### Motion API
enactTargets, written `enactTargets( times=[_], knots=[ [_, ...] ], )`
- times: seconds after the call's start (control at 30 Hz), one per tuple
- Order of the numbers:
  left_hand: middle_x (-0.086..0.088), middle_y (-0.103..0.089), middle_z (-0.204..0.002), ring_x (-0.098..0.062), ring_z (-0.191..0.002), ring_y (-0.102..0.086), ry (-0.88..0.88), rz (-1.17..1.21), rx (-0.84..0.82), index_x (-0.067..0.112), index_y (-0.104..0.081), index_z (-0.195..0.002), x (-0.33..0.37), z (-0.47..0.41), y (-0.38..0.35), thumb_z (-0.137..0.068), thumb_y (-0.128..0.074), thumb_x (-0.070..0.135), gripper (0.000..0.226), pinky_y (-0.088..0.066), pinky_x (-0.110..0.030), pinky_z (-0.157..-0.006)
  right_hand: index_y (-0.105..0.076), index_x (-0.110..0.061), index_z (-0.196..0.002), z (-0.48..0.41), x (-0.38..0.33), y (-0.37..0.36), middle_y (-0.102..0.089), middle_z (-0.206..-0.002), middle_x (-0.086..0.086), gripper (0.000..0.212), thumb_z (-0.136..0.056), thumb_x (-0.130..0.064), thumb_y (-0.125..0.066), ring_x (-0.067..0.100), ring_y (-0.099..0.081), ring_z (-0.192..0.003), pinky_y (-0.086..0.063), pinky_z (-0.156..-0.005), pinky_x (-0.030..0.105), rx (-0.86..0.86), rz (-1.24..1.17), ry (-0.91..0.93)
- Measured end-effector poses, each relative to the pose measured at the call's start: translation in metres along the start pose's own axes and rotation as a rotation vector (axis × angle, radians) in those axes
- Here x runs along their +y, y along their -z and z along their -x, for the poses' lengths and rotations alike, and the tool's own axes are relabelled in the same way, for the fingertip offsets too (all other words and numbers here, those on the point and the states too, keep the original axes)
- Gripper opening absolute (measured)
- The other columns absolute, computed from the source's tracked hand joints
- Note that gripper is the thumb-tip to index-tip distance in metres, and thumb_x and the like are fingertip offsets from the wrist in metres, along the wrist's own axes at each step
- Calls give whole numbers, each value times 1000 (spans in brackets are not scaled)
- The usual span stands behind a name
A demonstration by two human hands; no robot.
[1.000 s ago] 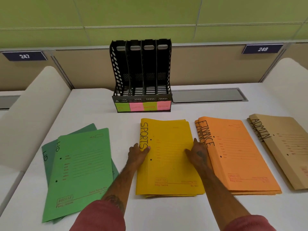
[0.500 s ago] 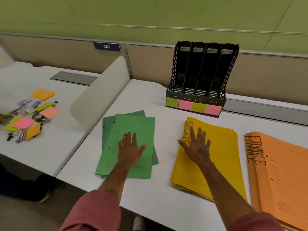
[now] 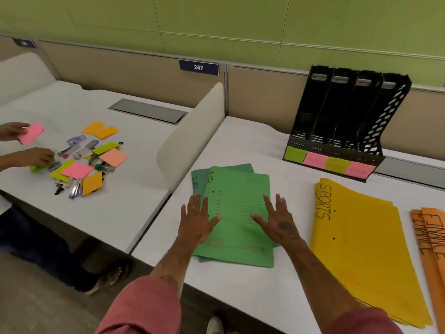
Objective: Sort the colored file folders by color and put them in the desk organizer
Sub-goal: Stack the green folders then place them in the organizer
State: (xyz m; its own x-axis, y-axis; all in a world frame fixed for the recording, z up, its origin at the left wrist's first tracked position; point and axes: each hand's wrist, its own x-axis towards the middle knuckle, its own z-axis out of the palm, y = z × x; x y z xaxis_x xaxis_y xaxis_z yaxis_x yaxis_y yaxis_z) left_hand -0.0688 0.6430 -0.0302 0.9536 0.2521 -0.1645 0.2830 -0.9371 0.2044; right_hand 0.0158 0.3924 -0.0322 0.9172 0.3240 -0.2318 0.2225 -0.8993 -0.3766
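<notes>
Green folders [image 3: 240, 213], yellow folders [image 3: 366, 249], orange folders [image 3: 431, 237], black organizer [image 3: 337, 112].

My left hand [image 3: 196, 221] lies flat, palm down, fingers spread. My right hand [image 3: 279, 221] lies just the same beside it, both forearms reaching forward, red sleeves at my elbows.
</notes>
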Motion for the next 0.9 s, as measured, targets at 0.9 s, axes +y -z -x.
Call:
enactTargets(
  times=[0.9],
  knots=[
    [-5, -63, -123, -14, -85, -63, 379, 937, 83, 12, -42, -140, 14, -15, 3, -99, -58, 23, 46, -49, -17, -62, -40, -20, -147, -47, -12, 10, -57, -137, 7, 70, -85, -10, -71, 22, -60, -108, -52, -95, 39, 27, -745, -427]
  ],
)
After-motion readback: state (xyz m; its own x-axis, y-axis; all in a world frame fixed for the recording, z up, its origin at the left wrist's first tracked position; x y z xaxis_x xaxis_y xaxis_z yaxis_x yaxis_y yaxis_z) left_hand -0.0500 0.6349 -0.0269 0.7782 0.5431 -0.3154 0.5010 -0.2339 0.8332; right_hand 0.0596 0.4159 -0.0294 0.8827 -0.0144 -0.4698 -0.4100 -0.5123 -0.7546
